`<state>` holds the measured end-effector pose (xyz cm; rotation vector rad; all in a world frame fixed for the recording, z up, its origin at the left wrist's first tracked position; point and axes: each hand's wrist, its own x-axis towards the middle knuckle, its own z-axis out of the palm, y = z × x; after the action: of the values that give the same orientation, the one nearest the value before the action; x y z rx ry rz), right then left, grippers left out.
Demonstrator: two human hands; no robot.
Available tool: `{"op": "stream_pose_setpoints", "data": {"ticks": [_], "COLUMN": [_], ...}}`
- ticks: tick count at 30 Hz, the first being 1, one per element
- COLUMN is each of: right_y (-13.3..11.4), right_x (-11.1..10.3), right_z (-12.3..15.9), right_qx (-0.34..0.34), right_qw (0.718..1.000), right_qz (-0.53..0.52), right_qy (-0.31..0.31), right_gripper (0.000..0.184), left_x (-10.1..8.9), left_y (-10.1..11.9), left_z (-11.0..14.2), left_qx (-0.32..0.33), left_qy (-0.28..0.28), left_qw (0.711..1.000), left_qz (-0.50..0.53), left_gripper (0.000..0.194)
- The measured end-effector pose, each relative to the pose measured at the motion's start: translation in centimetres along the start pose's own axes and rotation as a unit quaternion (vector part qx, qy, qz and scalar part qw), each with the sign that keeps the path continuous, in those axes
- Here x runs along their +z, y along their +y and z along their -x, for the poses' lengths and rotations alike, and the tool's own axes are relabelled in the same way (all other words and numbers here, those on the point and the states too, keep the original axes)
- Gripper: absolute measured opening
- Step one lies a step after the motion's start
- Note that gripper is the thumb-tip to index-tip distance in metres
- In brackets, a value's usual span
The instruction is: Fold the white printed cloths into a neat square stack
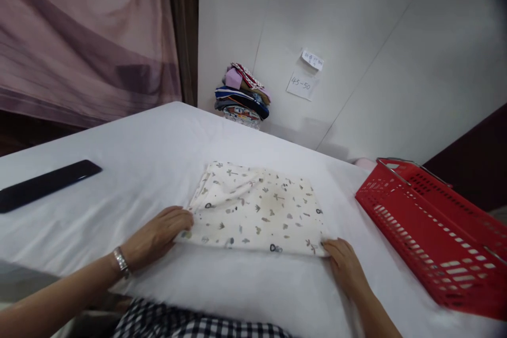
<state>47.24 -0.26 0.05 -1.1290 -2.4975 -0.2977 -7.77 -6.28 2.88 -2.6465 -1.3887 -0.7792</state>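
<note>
Head view: hands [163, 231] apart, pinching the near corners of the printed cloth [257, 208].

Small grey-green motifs pattern the cream cloth [257, 211]; the basket [420, 232] is red.

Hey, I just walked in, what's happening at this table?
A person is handling a white printed cloth laid out in a flat, roughly rectangular shape on a white-covered table. The left hand grips its near left corner and the right hand its near right corner. Some creases show across the cloth. A red basket stands to the right, a dark flat object lies to the left, and a stack of folded fabrics sits beyond the table's far edge.
</note>
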Motion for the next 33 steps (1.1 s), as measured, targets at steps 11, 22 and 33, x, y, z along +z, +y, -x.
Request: {"op": "stream_pose_setpoints", "data": {"ticks": [11,22,33], "right_y": [-1.6,-14.2,-21.0], "right_x": [-1.2,0.7,9.2], "right_z": [-3.2,-22.8,-35.4], "right_qx": [0.149,0.084,-0.039], "right_qw": [0.973,0.91,0.928], "right_qz": [-0.13,-0.395,-0.247], "right_qy": [-0.123,-0.092,-0.277], "right_gripper": [0.045,0.027,0.016], "left_x": [-0.3,0.6,1.2], "left_y": [2.2,4.0,3.8], "left_z": [0.4,1.3,1.6], "left_qx": [-0.027,-0.085,-0.111], "left_qy": [0.004,0.028,0.035], "left_qw": [0.999,0.993,0.987], "left_qz": [0.033,0.077,0.112], "left_gripper": [0.033,0.038,0.037]}}
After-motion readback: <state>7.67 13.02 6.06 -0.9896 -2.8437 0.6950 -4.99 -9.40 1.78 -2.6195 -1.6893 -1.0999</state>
